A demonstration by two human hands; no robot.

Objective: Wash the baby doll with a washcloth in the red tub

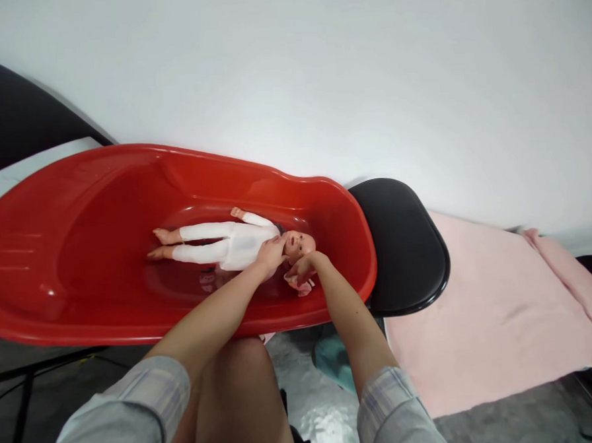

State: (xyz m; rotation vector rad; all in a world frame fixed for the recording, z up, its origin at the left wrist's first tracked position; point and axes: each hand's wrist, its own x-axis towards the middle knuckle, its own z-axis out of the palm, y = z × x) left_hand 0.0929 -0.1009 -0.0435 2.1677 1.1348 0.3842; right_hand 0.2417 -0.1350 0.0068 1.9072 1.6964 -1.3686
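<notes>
A baby doll (227, 241) in a white bodysuit lies on its back inside a large red plastic tub (68, 227), feet to the left, head to the right. My left hand (270, 254) rests on the doll's chest and shoulder near the neck. My right hand (301, 269) is at the doll's near arm, just below the head, fingers curled on it. Both forearms reach in over the tub's near rim.
A black stool seat (406, 249) props the tub's right end. A pink towel (494, 310) is spread to the right. A white wall is behind, a dark chair (12, 111) at far left, and a teal item (336, 365) on the grey floor.
</notes>
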